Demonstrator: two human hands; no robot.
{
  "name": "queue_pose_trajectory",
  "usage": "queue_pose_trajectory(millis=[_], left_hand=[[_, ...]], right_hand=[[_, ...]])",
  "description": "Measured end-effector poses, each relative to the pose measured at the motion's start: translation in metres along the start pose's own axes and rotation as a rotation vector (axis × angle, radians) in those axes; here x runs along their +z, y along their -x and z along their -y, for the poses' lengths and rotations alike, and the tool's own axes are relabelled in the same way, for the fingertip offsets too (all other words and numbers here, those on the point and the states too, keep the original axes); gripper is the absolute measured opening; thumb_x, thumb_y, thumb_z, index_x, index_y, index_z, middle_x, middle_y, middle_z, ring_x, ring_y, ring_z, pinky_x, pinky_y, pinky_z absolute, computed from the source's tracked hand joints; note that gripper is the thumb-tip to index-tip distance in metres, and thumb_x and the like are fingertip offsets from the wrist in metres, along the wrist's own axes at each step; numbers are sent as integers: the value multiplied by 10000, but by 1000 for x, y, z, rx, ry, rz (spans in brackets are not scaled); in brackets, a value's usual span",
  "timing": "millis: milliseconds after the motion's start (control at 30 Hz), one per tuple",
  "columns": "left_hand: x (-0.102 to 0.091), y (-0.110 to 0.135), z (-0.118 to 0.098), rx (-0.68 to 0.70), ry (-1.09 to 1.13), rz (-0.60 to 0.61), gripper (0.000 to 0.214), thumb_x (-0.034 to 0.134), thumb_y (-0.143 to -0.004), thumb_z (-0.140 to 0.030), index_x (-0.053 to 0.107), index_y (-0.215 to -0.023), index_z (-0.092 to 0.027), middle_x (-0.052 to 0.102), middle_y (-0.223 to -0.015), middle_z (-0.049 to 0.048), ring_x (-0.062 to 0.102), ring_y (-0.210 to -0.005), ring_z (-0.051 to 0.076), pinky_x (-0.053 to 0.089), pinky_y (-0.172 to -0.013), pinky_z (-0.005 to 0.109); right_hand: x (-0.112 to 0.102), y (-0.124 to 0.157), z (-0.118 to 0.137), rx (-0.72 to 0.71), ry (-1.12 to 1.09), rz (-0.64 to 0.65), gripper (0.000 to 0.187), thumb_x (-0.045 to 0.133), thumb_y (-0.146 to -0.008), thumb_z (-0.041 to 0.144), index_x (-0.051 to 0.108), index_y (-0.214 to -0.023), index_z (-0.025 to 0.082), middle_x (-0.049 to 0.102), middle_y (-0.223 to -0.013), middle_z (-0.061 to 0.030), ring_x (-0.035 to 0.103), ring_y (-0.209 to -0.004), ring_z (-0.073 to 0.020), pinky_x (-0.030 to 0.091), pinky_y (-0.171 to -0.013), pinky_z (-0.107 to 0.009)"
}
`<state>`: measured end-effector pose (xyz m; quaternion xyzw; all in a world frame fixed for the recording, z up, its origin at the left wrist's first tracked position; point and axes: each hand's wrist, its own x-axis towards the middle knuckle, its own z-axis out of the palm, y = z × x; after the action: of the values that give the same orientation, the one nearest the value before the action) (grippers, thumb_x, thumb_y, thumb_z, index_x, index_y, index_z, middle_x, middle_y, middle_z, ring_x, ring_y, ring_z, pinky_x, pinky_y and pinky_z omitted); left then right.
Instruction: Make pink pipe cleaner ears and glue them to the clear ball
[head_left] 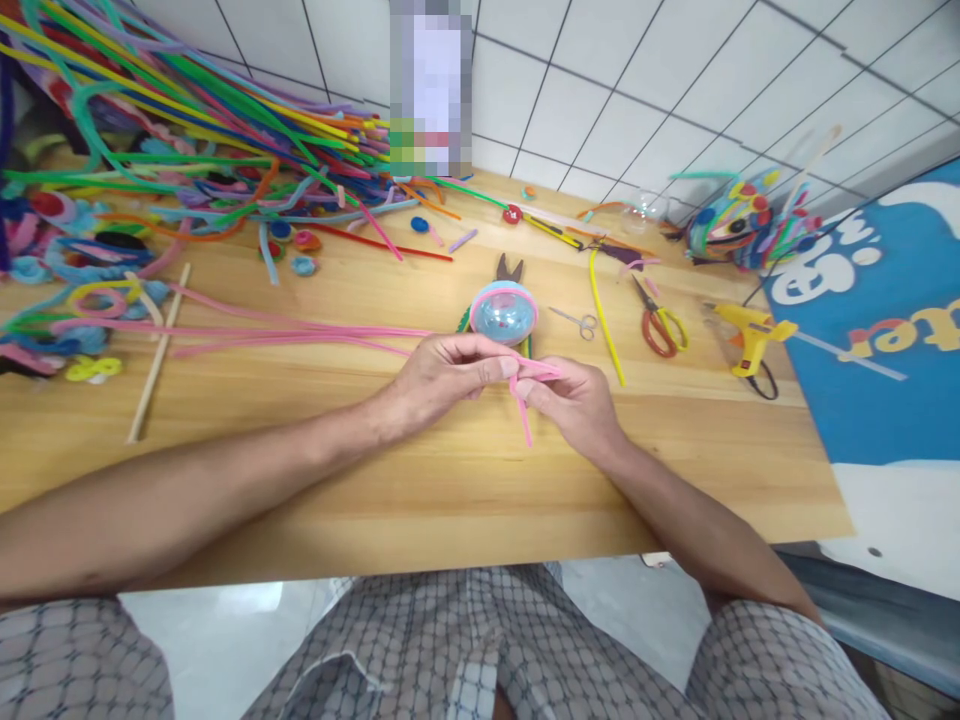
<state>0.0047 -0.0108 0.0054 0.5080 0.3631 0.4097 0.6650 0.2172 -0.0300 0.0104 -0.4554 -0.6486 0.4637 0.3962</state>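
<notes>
Both hands meet over the front middle of the wooden table, pinching pink pipe cleaners (pixel 524 420). My left hand (pixel 450 375) has thumb and forefinger closed on the pink strands, whose long ends trail off to the left. My right hand (pixel 574 400) pinches the same bundle where it is bent, and a short end hangs down between the hands. Just beyond the fingers sits a clear half-dome (pixel 504 316) with a pink and light-blue rim. Behind it the dark jaws of pliers (pixel 510 267) show; their handles are mostly hidden by the dome and hands.
Small silver scissors (pixel 577 321), a yellow pipe cleaner (pixel 606 320), orange-and-yellow scissors (pixel 660 325) and a yellow glue gun (pixel 754 335) lie to the right. A wooden stick (pixel 159 355) lies left. Piled colourful pipe cleaners (pixel 247 110) fill the back left, near the tiled wall (pixel 600 80).
</notes>
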Motion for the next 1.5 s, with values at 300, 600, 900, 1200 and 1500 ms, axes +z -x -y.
queue_pose_trajectory(millis=[300,600,900,1200,1500], left_hand=[[1,3,-3,10,-19,-66,285,882,-825,-466,835,-816,-186,706,-680,-6,482,-595,102,426,-612,254],[3,0,5,-14,21,-2,308,872,-859,-488,854,-939,-191,702,-714,-5,438,-576,91,374,-564,243],[3,0,7,-31,-66,84,317,874,-841,-493,813,-866,-182,587,-622,-39,474,-596,107,398,-607,251],[4,1,7,-29,-59,143,356,814,-890,-501,715,-793,-173,570,-662,-27,441,-571,91,361,-550,225],[5,0,8,-55,3,223,355,818,-893,-503,718,-836,-167,676,-782,4,486,-579,85,405,-546,230]], right_hand=[[2,6,-7,-128,119,-97,302,830,-920,359,780,-1197,247,830,-953,-12,753,-809,-166,622,-744,-301],[0,8,-15,-155,109,-224,174,758,-1008,411,792,-1101,268,801,-889,3,770,-753,-166,658,-727,-319],[1,5,-12,-134,111,-260,167,786,-976,404,805,-1055,259,819,-858,6,765,-693,-150,657,-685,-302],[3,4,-13,-150,-2,-183,162,782,-999,431,807,-1092,302,832,-908,19,794,-709,-151,699,-701,-314],[-1,7,-18,-145,105,-182,218,722,-1043,442,780,-1183,284,807,-917,0,775,-773,-165,676,-728,-327]])
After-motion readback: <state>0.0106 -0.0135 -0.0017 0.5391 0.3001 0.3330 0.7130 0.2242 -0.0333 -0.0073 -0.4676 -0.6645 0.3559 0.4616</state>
